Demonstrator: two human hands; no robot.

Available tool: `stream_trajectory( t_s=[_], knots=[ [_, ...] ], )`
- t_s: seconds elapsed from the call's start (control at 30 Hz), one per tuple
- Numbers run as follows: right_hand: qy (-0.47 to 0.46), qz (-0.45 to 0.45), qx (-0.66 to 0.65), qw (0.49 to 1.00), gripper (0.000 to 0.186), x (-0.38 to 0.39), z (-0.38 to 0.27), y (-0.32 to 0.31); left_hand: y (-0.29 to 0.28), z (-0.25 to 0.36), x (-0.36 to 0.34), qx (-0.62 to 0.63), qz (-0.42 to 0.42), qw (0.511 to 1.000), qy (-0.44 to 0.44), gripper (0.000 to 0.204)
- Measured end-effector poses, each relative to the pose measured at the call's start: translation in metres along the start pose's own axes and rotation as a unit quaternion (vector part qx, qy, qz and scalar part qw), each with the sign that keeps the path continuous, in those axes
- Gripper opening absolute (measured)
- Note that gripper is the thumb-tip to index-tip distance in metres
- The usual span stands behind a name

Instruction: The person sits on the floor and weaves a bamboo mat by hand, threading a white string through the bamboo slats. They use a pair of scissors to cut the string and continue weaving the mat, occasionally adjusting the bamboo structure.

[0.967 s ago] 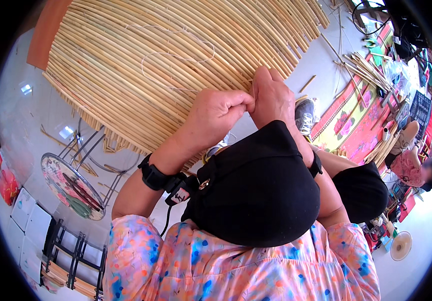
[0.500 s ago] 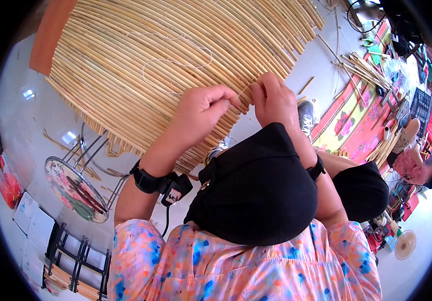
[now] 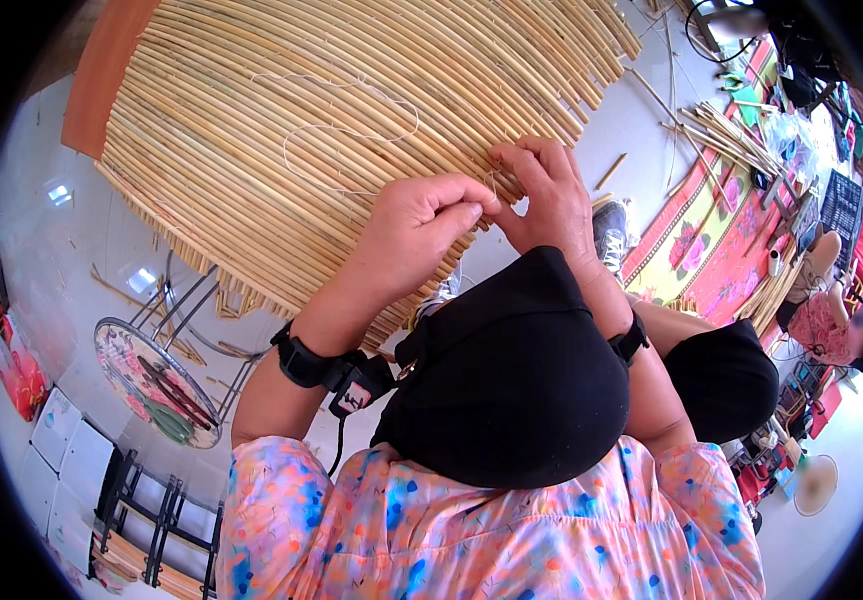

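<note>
A mat of pale reed sticks (image 3: 281, 200), tied side by side in rows, spreads out in front of me. At its near right edge my left hand (image 3: 423, 228) pinches a thin white thread (image 3: 416, 122) between thumb and forefinger. The thread's slack loops loosely over the sticks. Close beside it my right hand (image 3: 548, 205) rests at the stick ends, its thumb and forefinger apart and its fingertips touching the mat. A short piece of thread shows between the two hands. My right fingertips are partly hidden against the sticks.
A round stool (image 3: 156, 385) with scissors and a green-handled tool stands at the left. Loose reeds (image 3: 721, 135) and a flowered red mat (image 3: 686, 240) lie on the right. Another person (image 3: 826, 325) sits at the far right. A brown board (image 3: 111, 75) borders the reed mat.
My right hand's thumb and forefinger have spread from a pinch. My left hand has moved slightly right, nearer to it. The thread between them is shorter, and the mat has shifted a little.
</note>
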State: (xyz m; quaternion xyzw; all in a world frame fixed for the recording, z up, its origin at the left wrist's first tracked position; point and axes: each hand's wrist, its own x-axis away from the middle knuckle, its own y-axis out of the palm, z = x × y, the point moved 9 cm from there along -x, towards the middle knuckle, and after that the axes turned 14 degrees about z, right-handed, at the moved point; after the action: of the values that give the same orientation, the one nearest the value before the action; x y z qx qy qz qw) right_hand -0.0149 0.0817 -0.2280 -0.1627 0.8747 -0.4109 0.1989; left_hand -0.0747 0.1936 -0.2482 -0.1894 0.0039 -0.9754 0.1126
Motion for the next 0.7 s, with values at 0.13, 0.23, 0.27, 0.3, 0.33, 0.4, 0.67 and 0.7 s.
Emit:
stream_trajectory(
  t_s=[0.13, 0.23, 0.27, 0.3, 0.33, 0.4, 0.67, 0.7],
  knots=[
    [-0.001, 0.002, -0.008, 1.000, 0.049, 0.000, 0.004, 0.004, 0.003, -0.001, 0.002, 0.034, 0.010, 0.999, 0.007, 0.015],
    [-0.005, 0.004, 0.010, 1.000, 0.050, -0.001, 0.005, 0.004, 0.005, -0.001, 0.002, 0.033, 0.000, 0.999, 0.002, 0.015],
    [-0.009, 0.004, 0.028, 1.000, 0.050, -0.001, 0.005, 0.004, 0.005, -0.001, 0.002, 0.028, -0.007, 1.000, -0.002, 0.015],
    [-0.014, 0.004, 0.045, 0.999, 0.050, -0.001, 0.005, 0.004, 0.006, -0.001, 0.002, 0.023, -0.013, 1.000, -0.006, 0.015],
    [-0.012, 0.003, 0.049, 0.999, 0.050, -0.001, 0.005, 0.004, 0.006, -0.001, 0.002, 0.029, -0.011, 0.999, -0.006, 0.015],
    [-0.009, 0.002, 0.056, 0.998, 0.050, -0.001, 0.004, 0.004, 0.007, -0.001, 0.002, 0.041, -0.008, 0.999, -0.004, 0.015],
    [-0.014, 0.000, 0.008, 1.000, 0.049, -0.002, 0.003, 0.004, -0.012, 0.011, -0.007, -0.078, -0.012, 0.997, 0.009, 0.016],
    [-0.018, 0.004, -0.004, 1.000, 0.049, -0.001, 0.003, 0.003, -0.017, 0.013, -0.011, -0.119, -0.007, 0.993, 0.014, 0.016]
  ],
)
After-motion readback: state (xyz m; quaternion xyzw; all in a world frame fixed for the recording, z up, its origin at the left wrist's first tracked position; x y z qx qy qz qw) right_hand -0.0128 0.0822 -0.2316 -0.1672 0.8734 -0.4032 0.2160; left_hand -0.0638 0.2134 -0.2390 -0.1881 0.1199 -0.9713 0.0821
